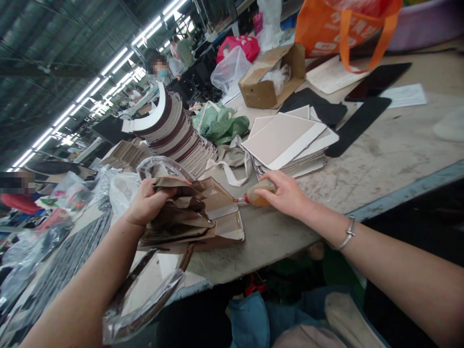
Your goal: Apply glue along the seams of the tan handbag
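Observation:
My left hand is closed on a bundle of brown cut pieces, lifting their upper layers back at the near edge of the worktable. My right hand is wrapped round a small amber glue bottle, with its red nozzle pointing at the exposed piece in the bundle. A metal bracelet sits on my right wrist. A clear plastic bag with more pieces lies under my left forearm.
A stack of pale rectangular boards lies just beyond my right hand. A tall fanned pile of curved brown pieces stands behind the bundle. Farther back are a cardboard box, green and clear bags, black sheets and an orange bag. Other people work at the far left.

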`<state>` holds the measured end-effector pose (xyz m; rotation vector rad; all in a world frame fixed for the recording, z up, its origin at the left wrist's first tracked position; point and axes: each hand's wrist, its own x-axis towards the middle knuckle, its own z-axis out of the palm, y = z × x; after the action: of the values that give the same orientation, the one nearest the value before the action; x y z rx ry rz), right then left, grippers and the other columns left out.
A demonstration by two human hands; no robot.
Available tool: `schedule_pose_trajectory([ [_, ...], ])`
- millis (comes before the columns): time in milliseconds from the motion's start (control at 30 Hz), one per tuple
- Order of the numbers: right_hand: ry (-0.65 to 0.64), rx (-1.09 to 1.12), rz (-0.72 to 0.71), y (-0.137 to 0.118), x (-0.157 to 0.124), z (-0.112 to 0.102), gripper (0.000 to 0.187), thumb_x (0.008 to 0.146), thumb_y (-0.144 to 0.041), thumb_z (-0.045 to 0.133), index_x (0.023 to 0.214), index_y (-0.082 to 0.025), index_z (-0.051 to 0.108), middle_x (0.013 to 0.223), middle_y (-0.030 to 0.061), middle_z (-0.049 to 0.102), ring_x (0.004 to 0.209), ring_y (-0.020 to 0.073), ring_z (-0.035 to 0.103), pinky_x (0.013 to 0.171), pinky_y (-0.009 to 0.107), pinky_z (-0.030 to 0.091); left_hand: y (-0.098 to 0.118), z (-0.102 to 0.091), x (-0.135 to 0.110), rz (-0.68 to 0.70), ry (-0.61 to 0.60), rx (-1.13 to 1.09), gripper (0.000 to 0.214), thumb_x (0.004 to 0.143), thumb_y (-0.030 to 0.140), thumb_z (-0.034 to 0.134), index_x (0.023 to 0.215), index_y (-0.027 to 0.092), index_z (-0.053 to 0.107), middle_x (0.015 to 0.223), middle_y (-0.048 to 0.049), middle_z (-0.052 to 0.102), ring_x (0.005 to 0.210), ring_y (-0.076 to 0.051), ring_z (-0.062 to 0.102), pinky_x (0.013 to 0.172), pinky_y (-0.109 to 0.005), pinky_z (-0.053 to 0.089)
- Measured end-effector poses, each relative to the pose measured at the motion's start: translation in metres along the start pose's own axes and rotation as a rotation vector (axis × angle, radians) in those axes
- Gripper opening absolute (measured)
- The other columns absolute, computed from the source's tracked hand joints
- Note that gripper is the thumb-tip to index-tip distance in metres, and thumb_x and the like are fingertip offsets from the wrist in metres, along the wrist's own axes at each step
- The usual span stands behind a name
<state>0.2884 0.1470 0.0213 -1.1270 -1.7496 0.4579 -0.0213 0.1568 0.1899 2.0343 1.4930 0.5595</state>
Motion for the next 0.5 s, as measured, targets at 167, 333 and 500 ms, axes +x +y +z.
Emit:
schedule_pose_trajectory([
  [167, 0.046, 0.05, -0.001, -0.006, 0.004, -0.004, 0.02, 0.079, -0.036, 0.063, 0.092, -0.02, 0.057, 0.089, 0.004, 0.062, 0.085, 0.0212, 0.059, 0.077, 0.033, 0.046, 0.002, 0.003, 0.0, 0.004, -0.002, -0.038, 0.027, 0.075, 0.027, 0.061, 0.095, 0.012, 0.071, 0.087, -0.0033, 0.072, 0.084, -0.021, 0.065, 0.08, -0.029, 0.048],
  [333, 0.093, 0.056, 0.012, -0.005, 0.008, -0.005, 0.019, 0.079, -0.034, 0.063, 0.09, -0.019, 0.058, 0.087, 0.0041, 0.062, 0.083, 0.0209, 0.059, 0.075, 0.032, 0.046, 0.003, 0.004, 0.001, 0.029, 0.019, -0.011, 0.027, 0.071, 0.027, 0.061, 0.09, 0.012, 0.072, 0.083, -0.0028, 0.072, 0.079, -0.02, 0.064, 0.075, -0.027, 0.048],
  [500, 0.012, -0.046, -0.048, 0.006, -0.001, 0.002, 0.02, 0.081, -0.035, 0.062, 0.093, -0.019, 0.057, 0.091, 0.0068, 0.063, 0.09, 0.0232, 0.059, 0.08, 0.035, 0.046, 0.002, 0.003, 0.002, 0.016, 0.026, 0.004, 0.031, 0.072, 0.03, 0.06, 0.094, 0.012, 0.072, 0.082, -0.0025, 0.072, 0.076, -0.02, 0.064, 0.074, -0.028, 0.049],
])
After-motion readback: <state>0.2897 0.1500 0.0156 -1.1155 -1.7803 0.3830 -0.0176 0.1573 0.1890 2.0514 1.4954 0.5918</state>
